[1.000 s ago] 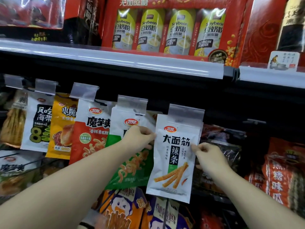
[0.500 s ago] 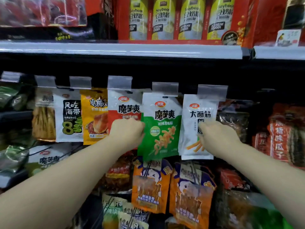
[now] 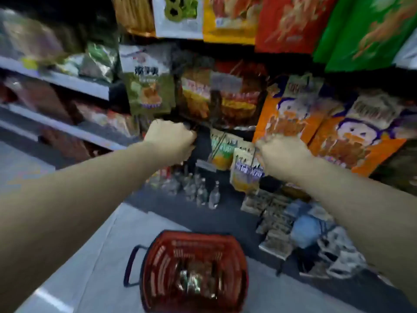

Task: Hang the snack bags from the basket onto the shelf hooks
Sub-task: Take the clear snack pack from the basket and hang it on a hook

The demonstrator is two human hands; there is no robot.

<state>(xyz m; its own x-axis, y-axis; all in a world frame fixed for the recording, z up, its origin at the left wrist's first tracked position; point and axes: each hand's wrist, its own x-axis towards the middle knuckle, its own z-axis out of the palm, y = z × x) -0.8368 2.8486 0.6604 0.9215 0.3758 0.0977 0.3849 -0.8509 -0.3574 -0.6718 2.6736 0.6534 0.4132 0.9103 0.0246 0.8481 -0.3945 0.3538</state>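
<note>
Both hands are out before the shelf, left hand [image 3: 169, 141] curled on nothing I can see, right hand [image 3: 282, 154] too blurred to judge. I'm between bags: more snack bags [image 3: 194, 283] wait in the basket [image 3: 239, 256] on the floor, so next I reach down.

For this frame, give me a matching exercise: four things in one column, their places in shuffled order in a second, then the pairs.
Things:
1. red basket
2. green bag
3. left hand
4. right hand

Places:
A. top right, hanging
B. on the floor, bottom centre
C. by the orange cartoon bags
D. below the olive bag

Pairs: 1-B, 2-A, 3-D, 4-C
</note>
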